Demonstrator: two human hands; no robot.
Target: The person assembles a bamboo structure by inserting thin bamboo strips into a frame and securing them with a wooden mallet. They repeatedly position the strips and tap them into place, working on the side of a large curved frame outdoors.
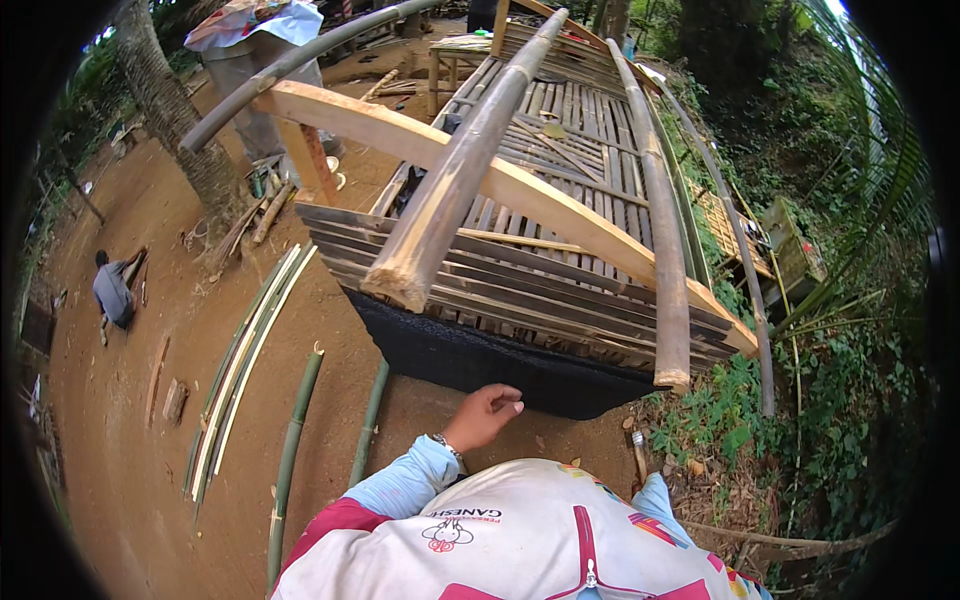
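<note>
My left hand (482,415), with a band at the wrist, is in front of a black sheet (450,350) hanging along the near end of a bamboo-slat structure. Its fingers are loosely curled, with a gap between thumb and forefinger, and I see nothing held. My right sleeve (655,495), light blue, shows beside the pale printed shirt (540,520). A narrow brown thing with a whitish tip (640,458) stands by that sleeve; I cannot tell whether it is part of my right hand or an object. Most of that hand is hidden.
Two thick bamboo poles (470,160) (655,230) run lengthwise above the slatted bed (590,130), crossing a sawn timber beam (560,220). Green bamboo poles (293,450) and split strips (240,370) lie left. A person (115,290) crouches farther off. Plants (740,420) grow right.
</note>
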